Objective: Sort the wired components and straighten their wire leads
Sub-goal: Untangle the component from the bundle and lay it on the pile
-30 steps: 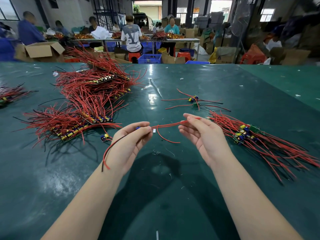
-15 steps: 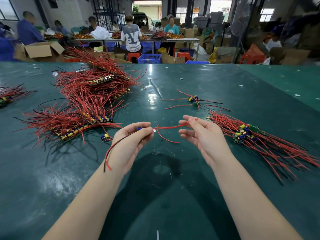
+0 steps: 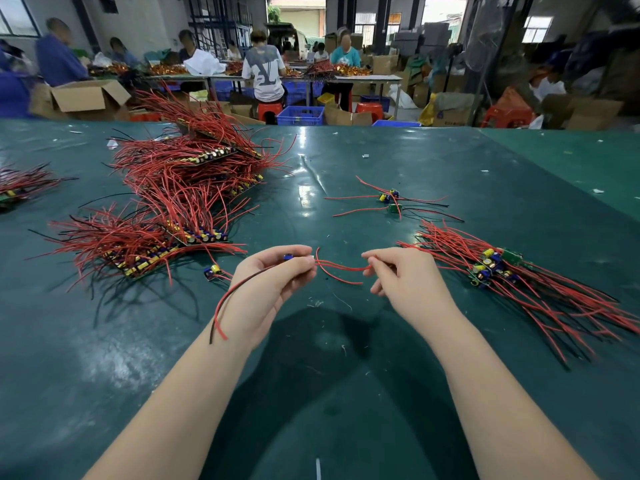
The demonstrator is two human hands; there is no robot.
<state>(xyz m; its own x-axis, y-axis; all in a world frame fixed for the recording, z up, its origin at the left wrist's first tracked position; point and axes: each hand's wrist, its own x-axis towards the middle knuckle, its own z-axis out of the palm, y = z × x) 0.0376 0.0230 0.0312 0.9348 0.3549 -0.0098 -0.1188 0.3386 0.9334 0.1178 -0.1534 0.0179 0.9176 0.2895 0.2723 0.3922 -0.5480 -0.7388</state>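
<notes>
The single head-worn camera looked forward and down over the green table (image 3: 346, 393). Both forearms entered close from below. Distant workbenches filled the top.

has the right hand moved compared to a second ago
Yes. The right hand has slid back along the red lead, nearer the person and away from the two loose components beyond it.

Beyond the dark green work table (image 3: 450, 174), daylit windows (image 3: 535, 29), stacked cardboard boxes (image 3: 90, 97), blue plastic crates (image 3: 300, 116) and red stools (image 3: 270, 110) fill a workshop.
</notes>
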